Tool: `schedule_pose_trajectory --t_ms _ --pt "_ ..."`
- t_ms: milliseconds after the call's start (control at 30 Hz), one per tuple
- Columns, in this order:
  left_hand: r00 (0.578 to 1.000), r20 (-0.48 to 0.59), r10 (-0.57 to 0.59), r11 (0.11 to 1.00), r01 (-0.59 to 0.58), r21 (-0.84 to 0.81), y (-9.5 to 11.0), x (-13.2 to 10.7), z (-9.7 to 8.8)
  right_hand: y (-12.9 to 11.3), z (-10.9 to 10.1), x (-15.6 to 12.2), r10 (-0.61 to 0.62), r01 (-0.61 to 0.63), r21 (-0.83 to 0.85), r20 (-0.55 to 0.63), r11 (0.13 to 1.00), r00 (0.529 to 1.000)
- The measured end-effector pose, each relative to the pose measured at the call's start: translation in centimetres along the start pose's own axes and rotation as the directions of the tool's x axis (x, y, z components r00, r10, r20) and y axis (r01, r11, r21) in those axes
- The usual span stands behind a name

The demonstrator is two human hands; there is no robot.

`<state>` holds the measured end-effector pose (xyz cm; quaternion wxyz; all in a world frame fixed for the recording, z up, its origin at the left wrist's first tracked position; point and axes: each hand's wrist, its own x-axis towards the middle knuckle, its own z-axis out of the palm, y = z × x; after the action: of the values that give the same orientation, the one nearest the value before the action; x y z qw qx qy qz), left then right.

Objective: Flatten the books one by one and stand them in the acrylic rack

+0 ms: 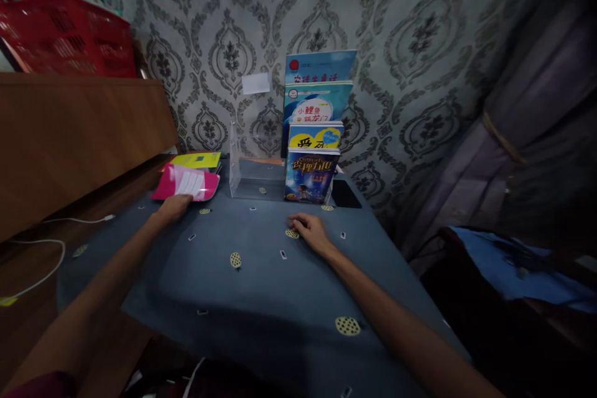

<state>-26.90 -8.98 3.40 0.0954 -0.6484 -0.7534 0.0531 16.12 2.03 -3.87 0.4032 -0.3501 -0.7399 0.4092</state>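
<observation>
At the left of the table, my left hand grips the near edge of a pink book, its fingers partly hidden under the cover. The pink book lies over a yellow book. My right hand rests near the table's middle, fingers loosely bent and holding nothing. Just beyond it is a clear acrylic book stand. Several books stand upright in the stand's right half: a dark blue book in front, a yellow-and-blue book behind it, then taller blue books.
A blue-grey patterned cloth covers the table. A black flat object lies right of the stand. On the left, a wooden cabinet carries a red basket. White cables run beside the table. A curtain hangs at right.
</observation>
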Motion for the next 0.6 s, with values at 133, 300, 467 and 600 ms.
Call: schedule_pose_trajectory --t_ms 133,300,467,600 --pt "0.998 0.060 -0.003 0.999 0.001 0.042 1.1 -2.7 0.8 0.1 0.0 0.1 0.003 -0.003 0.025 0.005 1.000 1.000" --pt "0.994 0.111 0.001 0.996 -0.011 0.085 2.4 -4.3 0.1 0.1 0.1 0.2 0.023 -0.023 0.048 0.006 0.999 1.000" --pt "0.991 0.122 0.044 0.991 -0.059 0.121 4.3 -5.5 -0.7 0.0 0.0 0.2 0.029 -0.029 0.060 0.004 0.998 1.000" --pt "0.988 0.123 0.092 0.985 -0.108 0.134 6.0 -6.8 -1.3 0.0 0.1 0.3 0.026 -0.026 0.068 0.010 0.997 1.000"
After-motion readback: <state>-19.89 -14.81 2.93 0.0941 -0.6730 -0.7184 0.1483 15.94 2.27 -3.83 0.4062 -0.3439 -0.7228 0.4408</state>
